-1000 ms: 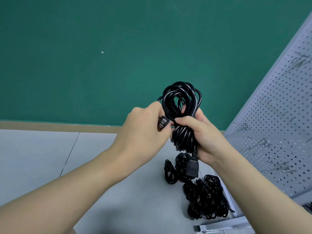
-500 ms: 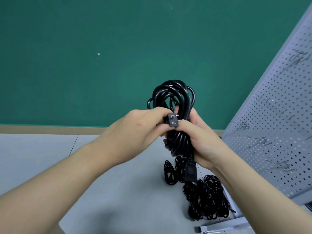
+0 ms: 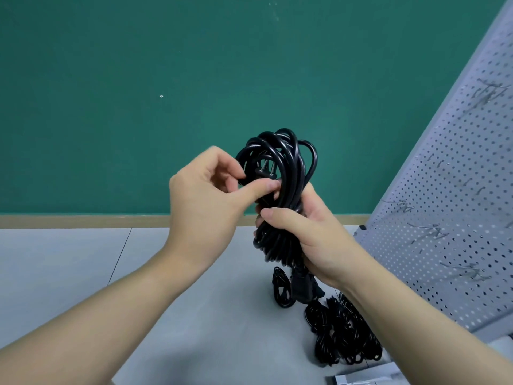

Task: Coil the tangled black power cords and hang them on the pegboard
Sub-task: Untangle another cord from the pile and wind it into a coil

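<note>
Right hand [image 3: 313, 240] wrapped round the waist of a coiled black cord [image 3: 280, 190], thumb across the front, squeezing the loops into one bundle held up in the air over the grey bench [image 3: 83, 273]. Upper loops fanned out above the fist; lower turns wound tight below it, probably so the coil cannot spring apart. Left hand [image 3: 211, 201] pinching the pronged plug [image 3: 265, 173] between thumb and fingers, prongs pointing up, poked in among the top loops. Judged as the finishing tuck: plug end being threaded through the loop to lock the coil before hanging. The cord's other end, a blocky socket connector [image 3: 301, 290], dangling free below the right wrist.

More black cords [image 3: 344, 337] heaped on the bench directly beneath, one small loop [image 3: 280, 290] off to their left; whether those are coiled or only tangled cannot be told from here. So, by the look of it, one cord nearly done and several left.

Pegboard [image 3: 458, 218] leaning in at the right, light grey, perforated, with thin wire hooks [image 3: 433, 232] scattered over it, all seemingly bare. Close enough to the right hand that a short reach should serve, likely why the bundle sits in that hand.

Green wall [image 3: 138, 107] behind. Corner of some pale flat item [image 3: 366, 377] at the bottom edge, cut off. No brand, label or legible writing anywhere: none on plug, connector or board.
</note>
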